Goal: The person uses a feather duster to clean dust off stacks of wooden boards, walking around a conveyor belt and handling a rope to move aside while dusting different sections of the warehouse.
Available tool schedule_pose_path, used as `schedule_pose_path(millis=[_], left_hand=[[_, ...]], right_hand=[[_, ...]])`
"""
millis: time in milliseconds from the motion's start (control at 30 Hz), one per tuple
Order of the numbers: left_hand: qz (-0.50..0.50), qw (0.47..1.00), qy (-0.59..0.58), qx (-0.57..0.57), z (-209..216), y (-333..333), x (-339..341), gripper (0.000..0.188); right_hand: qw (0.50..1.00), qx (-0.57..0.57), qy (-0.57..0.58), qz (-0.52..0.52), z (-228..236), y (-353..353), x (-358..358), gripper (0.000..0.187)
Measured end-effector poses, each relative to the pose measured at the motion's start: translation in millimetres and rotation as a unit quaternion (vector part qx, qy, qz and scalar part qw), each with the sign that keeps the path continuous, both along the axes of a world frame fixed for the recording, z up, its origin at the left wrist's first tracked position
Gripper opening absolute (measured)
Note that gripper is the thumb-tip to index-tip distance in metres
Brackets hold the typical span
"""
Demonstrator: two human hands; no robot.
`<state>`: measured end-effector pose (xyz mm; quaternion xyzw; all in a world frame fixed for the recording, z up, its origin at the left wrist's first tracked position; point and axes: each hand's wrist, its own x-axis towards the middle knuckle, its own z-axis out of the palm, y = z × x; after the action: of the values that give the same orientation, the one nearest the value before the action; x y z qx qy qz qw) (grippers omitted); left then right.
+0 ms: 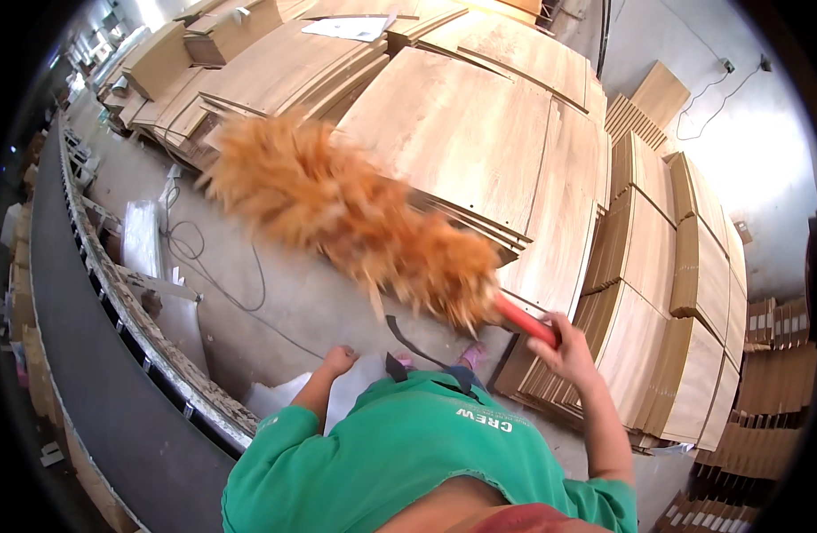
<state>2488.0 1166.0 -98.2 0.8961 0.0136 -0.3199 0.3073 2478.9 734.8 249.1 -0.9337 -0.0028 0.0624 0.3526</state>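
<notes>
Right hand point(564, 348) is closed in a fist round the red handle point(526, 320) of a feather duster point(355, 213); left hand point(339, 358) hangs low beside the body, fingers loosely curled, holding nothing that shows. Duster head is orange-brown, motion-blurred, angled up and left from the handle, and lies over the near corner of the stack of light wood panels point(462, 133).

Judgement on technique: long passes along the panel face, feathers only brushing the wood, wrist loose, handle kept off the wood; working toward the stack's near edge would send dust onto the floor rather than back over the top sheet.

Relative to the stack: its near-left corner shows stepped, protruding sheet edges just under the feathers, a likely snag point. To its right, touching or just beside it, stand lower piles of narrower boards point(684, 266), leaving no walking gap there. To its left lies bare concrete floor point(284, 302) with a loose cable point(222, 275), then a long dark conveyor point(97, 382) well apart. Swing room is best on that left side.
</notes>
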Motion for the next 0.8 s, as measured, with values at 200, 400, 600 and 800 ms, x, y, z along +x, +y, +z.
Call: schedule_pose_path(millis=[200, 400, 600, 800], left_hand=[[0.117, 0.988, 0.057, 0.084, -22.9, 67.4, -77.7, 0.04], [0.182, 0.97, 0.135, 0.085, -20.2, 71.2, -120.1, 0.039], [0.182, 0.979, 0.091, 0.009, -12.8, 33.5, -102.4, 0.039], [0.089, 0.996, 0.028, 0.008, -14.0, 30.9, -35.1, 0.04]], right_hand=[[0.989, -0.066, -0.062, 0.12, 23.0, -7.1, 114.0, 0.042], [0.958, -0.168, -0.165, -0.162, -19.1, -173.0, 163.9, 0.04], [0.891, -0.277, -0.151, -0.326, 28.9, -180.9, 112.6, 0.039], [0.966, -0.219, -0.136, -0.003, 8.4, -46.5, 41.7, 0.038]])
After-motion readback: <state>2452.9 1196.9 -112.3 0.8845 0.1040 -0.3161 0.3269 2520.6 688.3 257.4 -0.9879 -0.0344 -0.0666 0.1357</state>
